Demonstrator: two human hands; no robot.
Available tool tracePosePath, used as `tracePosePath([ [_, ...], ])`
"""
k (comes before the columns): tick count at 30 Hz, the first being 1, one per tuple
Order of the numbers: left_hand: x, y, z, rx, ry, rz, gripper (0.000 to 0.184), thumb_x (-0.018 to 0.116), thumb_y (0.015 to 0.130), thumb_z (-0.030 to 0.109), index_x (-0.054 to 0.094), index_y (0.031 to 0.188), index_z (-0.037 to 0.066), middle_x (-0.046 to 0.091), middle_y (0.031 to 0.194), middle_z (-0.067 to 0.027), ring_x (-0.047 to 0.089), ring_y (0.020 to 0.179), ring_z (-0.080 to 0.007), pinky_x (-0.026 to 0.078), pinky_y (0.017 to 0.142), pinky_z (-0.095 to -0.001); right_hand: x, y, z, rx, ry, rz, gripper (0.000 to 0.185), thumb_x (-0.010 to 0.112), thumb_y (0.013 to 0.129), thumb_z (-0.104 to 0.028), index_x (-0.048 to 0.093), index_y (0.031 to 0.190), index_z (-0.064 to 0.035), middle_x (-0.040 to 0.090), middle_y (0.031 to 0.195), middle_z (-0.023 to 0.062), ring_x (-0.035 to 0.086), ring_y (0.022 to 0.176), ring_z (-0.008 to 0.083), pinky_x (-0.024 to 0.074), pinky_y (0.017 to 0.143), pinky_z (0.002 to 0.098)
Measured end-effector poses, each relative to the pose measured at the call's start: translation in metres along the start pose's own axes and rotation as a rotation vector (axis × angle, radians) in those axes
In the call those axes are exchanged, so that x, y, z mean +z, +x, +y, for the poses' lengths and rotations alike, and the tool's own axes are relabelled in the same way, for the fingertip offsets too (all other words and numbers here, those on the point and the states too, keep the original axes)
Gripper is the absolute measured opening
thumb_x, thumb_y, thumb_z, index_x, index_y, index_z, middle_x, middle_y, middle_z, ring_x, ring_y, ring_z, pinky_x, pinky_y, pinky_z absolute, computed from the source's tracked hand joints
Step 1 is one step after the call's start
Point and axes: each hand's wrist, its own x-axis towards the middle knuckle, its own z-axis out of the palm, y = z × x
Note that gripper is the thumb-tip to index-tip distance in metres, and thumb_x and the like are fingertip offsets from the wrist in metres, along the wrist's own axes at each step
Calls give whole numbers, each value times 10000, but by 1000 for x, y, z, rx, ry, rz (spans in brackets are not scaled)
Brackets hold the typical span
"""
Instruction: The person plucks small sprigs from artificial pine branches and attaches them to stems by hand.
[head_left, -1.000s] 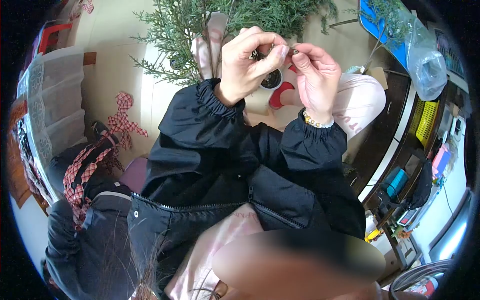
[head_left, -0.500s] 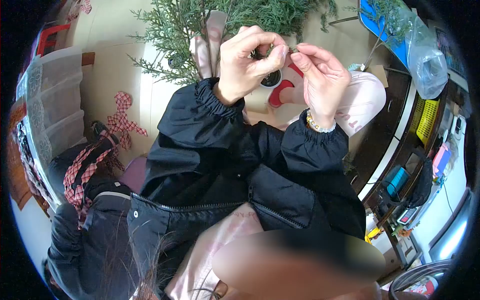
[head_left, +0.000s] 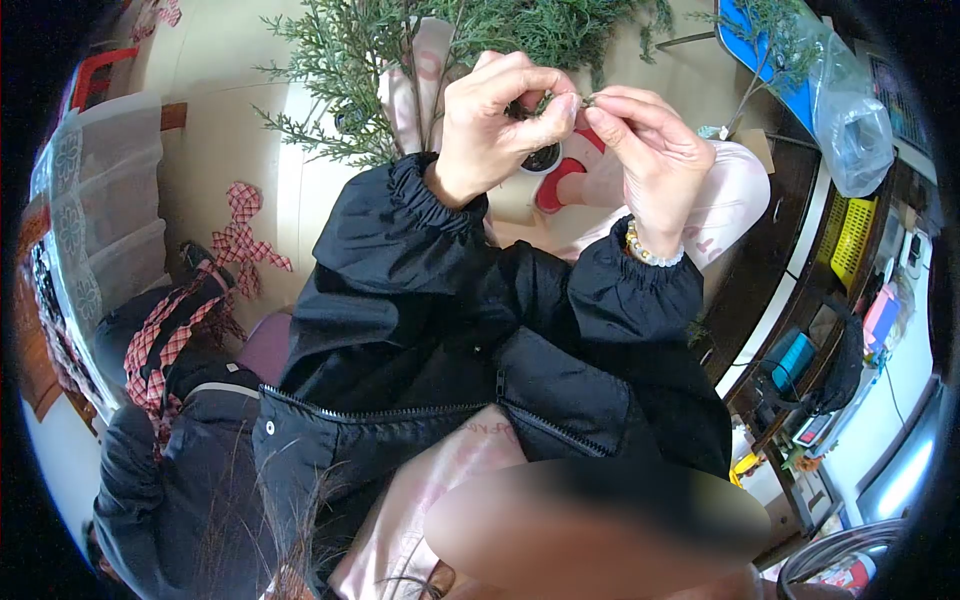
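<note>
Two bare hands meet at a small green sprig (head_left: pixel 588 101), which lies in the narrow space between their fingertips. On one side, the left hand (head_left: pixel 505 125) pinches it between thumb and curled forefinger; more dark green shows in the hollow of that hand, though whether it belongs to the same piece I cannot tell. From the other side, the right hand (head_left: pixel 655 145) has its thumb and forefinger nearly closed at the sprig's outer tip, the remaining fingers stretched loosely alongside. The sprig is so small that its exact shape is hard to make out.

Compared with one second ago, the right hand has shifted outward, away from the left, and its fingers now point more sideways; the beaded bracelet (head_left: pixel 652 252) on its wrist has moved along with it. The left hand has kept almost the same place and the same curl.

Just beneath the left fingers, partly covered by them, is a white-rimmed pot (head_left: pixel 541 172) with dark contents, with a red slipper (head_left: pixel 547 190) close beside it. Leafy evergreen branches (head_left: pixel 350 95) spread beyond the left hand, over the pale floor (head_left: pixel 215 140).
</note>
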Motion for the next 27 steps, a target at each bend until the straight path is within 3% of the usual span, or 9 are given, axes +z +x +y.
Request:
tracePosePath([
  [11, 4, 0, -3, 14, 41, -10, 97, 682, 684, 142, 631, 752, 96, 446, 545, 14, 405, 510, -129, 325, 560, -245, -10, 2, -7, 268, 47, -71, 111, 622, 765, 14, 614, 863, 64, 626, 763, 99, 597, 654, 129, 489, 608, 213],
  [17, 4, 1, 1, -9, 45, -29, 79, 665, 702, 143, 624, 753, 98, 449, 553, 14, 426, 518, -131, 324, 573, -246, -7, 2, -1, 347, 325, -58, 129, 609, 793, -41, 599, 871, 61, 615, 729, 90, 584, 636, 127, 474, 614, 216],
  [23, 5, 0, 2, -31, 62, -34, 77, 651, 717, 146, 615, 763, 96, 439, 557, 9, 423, 516, -133, 321, 577, -251, -6, 1, 1, 357, 324, -51, 130, 615, 789, -39, 595, 872, 60, 614, 741, 84, 583, 645, 127, 473, 624, 215],
  [27, 5, 2, 5, -78, 47, -61, 76, 633, 740, 141, 599, 787, 92, 431, 578, 10, 412, 525, -132, 311, 584, -256, 5, -1, 1, 256, 239, 66, 143, 626, 779, -37, 593, 875, 63, 619, 793, 93, 586, 690, 122, 477, 660, 217],
])
